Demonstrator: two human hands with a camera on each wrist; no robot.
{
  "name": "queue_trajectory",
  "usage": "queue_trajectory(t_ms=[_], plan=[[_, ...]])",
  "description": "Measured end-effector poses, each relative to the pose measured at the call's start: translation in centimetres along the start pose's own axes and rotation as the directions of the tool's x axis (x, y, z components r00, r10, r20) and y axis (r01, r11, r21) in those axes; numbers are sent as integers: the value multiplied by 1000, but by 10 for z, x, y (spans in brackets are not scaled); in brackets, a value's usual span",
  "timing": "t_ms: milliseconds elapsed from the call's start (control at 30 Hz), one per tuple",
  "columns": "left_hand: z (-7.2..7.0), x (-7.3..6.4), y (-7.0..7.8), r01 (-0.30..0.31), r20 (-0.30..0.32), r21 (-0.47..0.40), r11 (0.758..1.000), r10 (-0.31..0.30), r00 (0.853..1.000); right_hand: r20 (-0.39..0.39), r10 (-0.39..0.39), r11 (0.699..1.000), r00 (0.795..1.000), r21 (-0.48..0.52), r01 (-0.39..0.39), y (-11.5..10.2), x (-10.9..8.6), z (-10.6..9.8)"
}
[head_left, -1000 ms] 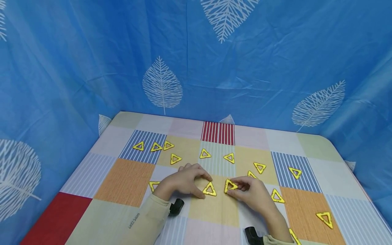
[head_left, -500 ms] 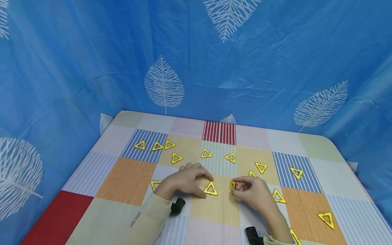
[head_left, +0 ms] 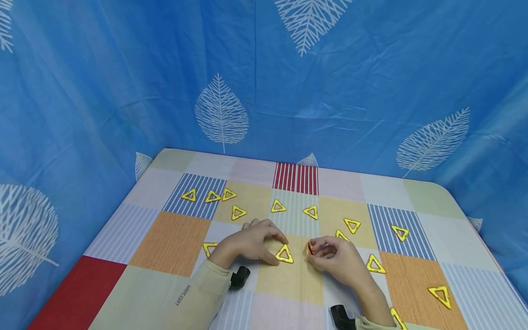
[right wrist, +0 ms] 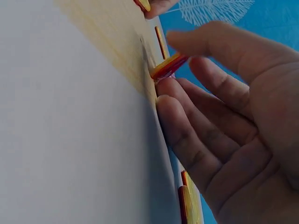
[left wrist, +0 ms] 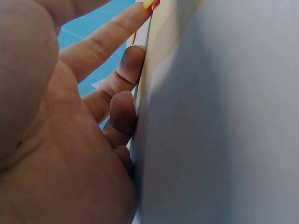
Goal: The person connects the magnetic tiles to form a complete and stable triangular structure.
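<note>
In the head view my left hand [head_left: 252,242] rests on the patterned cloth. Its thumb and index finger hold a flat yellow triangle frame [head_left: 284,254] by two corners. The left wrist view shows only a bit of that triangle [left wrist: 148,3] at the index fingertip. To the right of it, my right hand [head_left: 340,259] pinches a second triangle [head_left: 310,249], tipped up nearly on edge so that red shows. In the right wrist view this triangle [right wrist: 168,66] slants between thumb and fingers, yellow on one face and red on the other. A gap lies between both triangles.
More yellow triangles lie scattered: a group at the back left [head_left: 212,196], one at the back middle [head_left: 278,206], others to the right [head_left: 375,264] and one by the left wrist [head_left: 209,248]. A blue leaf-print curtain [head_left: 330,91] stands behind the cloth-covered table [head_left: 165,240].
My right hand has turned its triangle from its yellow face, through edge-on, to showing red. The left hand and its triangle stay in place.
</note>
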State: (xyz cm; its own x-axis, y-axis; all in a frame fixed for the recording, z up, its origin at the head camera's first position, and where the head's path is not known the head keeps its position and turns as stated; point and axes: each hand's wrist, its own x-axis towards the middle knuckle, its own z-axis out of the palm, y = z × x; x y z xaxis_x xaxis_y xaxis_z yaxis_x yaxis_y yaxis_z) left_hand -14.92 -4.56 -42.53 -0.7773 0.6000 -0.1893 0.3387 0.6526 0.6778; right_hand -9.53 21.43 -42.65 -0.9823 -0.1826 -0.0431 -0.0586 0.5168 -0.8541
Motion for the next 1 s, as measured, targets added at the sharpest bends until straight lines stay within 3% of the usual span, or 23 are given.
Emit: queue_trajectory(t_ms=[200,400,700,1000], plan=[[-1,0,1,1,6,-8,1000,-1,1000,31,-39,998,999,-42,40,1,1,0],[-1,0,1,2,4,-17,1000,-2,1000,20,-28,995,999,-100,30,0,1,0],[-2,-1,1,3,8,-18,1000,-2,1000,0,15,997,1000,-80,-15,-2,1,-1],[-2,-1,2,-7,5,1,1000,7,1000,21,-24,999,999,-48,25,-4,1,4]])
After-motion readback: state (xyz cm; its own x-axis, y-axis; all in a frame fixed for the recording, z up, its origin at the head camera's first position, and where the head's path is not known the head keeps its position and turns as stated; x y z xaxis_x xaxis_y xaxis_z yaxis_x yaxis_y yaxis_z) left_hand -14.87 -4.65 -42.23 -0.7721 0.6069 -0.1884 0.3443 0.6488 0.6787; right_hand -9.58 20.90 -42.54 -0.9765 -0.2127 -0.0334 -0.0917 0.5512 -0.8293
